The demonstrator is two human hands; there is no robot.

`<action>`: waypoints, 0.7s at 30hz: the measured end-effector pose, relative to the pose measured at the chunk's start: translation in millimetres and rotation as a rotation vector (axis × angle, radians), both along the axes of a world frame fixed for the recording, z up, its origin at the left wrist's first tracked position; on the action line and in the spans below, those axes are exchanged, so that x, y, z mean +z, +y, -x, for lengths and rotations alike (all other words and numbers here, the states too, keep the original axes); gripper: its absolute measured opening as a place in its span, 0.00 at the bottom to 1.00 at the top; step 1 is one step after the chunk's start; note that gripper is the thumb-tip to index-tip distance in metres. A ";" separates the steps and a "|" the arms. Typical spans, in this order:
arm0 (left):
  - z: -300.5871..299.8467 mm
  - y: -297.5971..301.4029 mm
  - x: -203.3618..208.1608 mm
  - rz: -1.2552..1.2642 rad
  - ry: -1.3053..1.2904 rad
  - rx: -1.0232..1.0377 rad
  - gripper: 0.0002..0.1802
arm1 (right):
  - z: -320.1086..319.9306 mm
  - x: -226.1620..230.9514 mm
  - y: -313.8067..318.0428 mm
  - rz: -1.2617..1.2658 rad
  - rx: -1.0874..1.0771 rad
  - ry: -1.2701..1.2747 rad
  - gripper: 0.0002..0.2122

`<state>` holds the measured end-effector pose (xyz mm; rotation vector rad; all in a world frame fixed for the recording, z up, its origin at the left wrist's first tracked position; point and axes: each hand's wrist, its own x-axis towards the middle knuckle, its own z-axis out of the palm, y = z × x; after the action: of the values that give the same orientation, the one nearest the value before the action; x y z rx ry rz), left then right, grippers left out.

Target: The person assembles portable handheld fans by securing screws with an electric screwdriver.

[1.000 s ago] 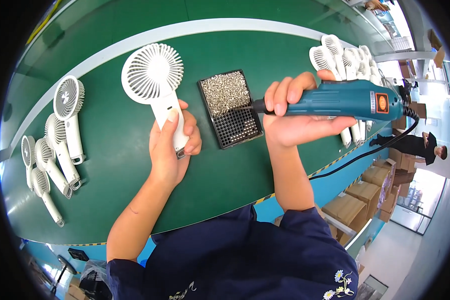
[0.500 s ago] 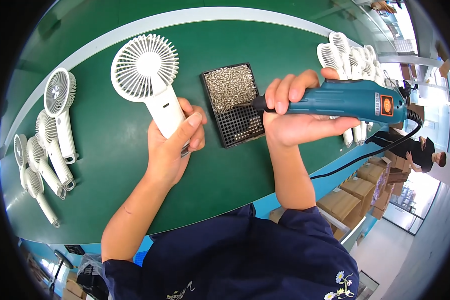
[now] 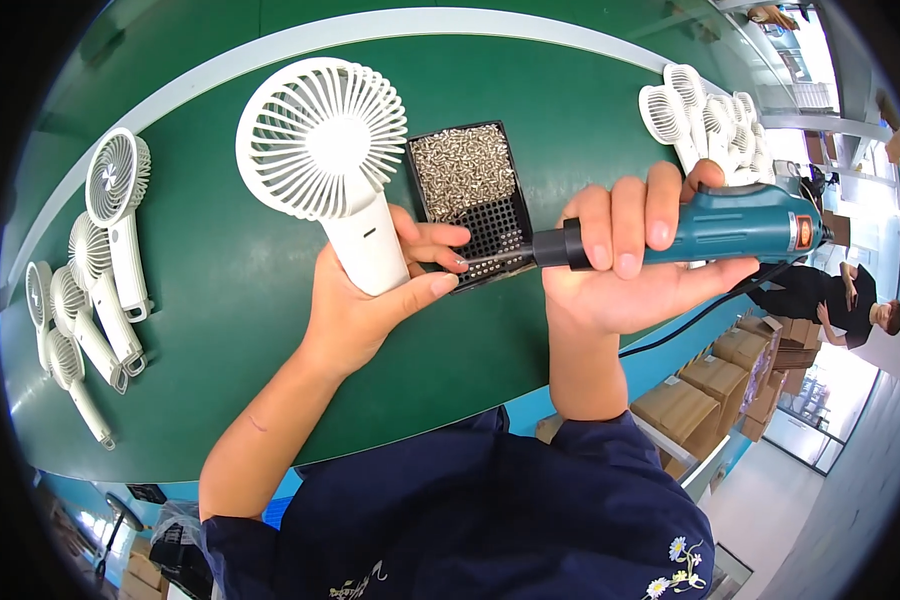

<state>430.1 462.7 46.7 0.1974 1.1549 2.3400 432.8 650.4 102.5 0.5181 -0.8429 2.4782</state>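
Note:
In my left hand [image 3: 355, 315] is a white handheld fan [image 3: 366, 240], gripped by its handle with the round slatted head pointing away from me. My right hand [image 3: 615, 250] is wrapped round a teal and black electric screwdriver [image 3: 740, 228], which lies sideways with its bit pointing left. The bit's tip comes close to my left thumb and fingertips, beside the lower end of the fan handle; whether it touches them I cannot tell. Beneath the bit lies a black screw tray [image 3: 485, 222], its far part heaped with small silver screws [image 3: 460, 165] and its near part a grid of holes, some filled.
Several white fans [image 3: 90, 260] lie at the left of the green table [image 3: 220, 380], and more white fans [image 3: 705, 120] are clustered at the far right. A black cord trails from the screwdriver. Cardboard boxes [image 3: 715, 385] and another person [image 3: 830, 305] are off to the right.
The fan has come nearer and shifted right. My right hand has turned and moved slightly right and down, bringing the screwdriver's bit to my left fingertips, which have spread apart.

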 end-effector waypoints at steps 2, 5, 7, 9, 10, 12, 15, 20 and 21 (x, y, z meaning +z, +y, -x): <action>-1.4 5.7 8.9 -0.012 -0.021 -0.014 0.18 | -4.4 8.4 2.5 0.035 0.016 0.003 0.36; -3.8 1.0 5.8 0.112 -0.055 0.048 0.16 | -2.8 11.4 -15.7 0.131 -0.140 -0.209 0.37; -7.2 4.1 1.1 0.160 -0.097 0.077 0.15 | -3.7 -1.1 -17.0 0.144 -0.132 -0.230 0.37; -10.5 4.9 4.1 0.174 -0.117 0.121 0.16 | -6.1 -1.1 -19.8 0.154 -0.129 -0.205 0.35; -13.0 3.1 6.1 0.175 -0.109 0.136 0.17 | -7.2 -3.9 -22.2 0.151 -0.125 -0.195 0.35; -13.8 0.5 7.5 0.178 -0.090 0.132 0.17 | -10.2 -6.4 -23.9 0.136 -0.112 -0.184 0.36; -14.0 3.7 9.4 0.146 -0.117 0.124 0.17 | -11.1 -6.3 -22.0 0.091 -0.120 -0.129 0.36; -12.7 2.5 7.5 0.168 -0.139 0.151 0.17 | -2.9 -12.6 -22.9 0.089 -0.120 -0.127 0.36; -12.8 5.1 1.1 0.100 -0.096 0.196 0.14 | -1.9 -13.7 -24.0 0.088 -0.128 -0.132 0.36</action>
<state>442.8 467.8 47.9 -0.0655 1.2908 2.4212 434.7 626.4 88.9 0.2636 -0.7873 2.4393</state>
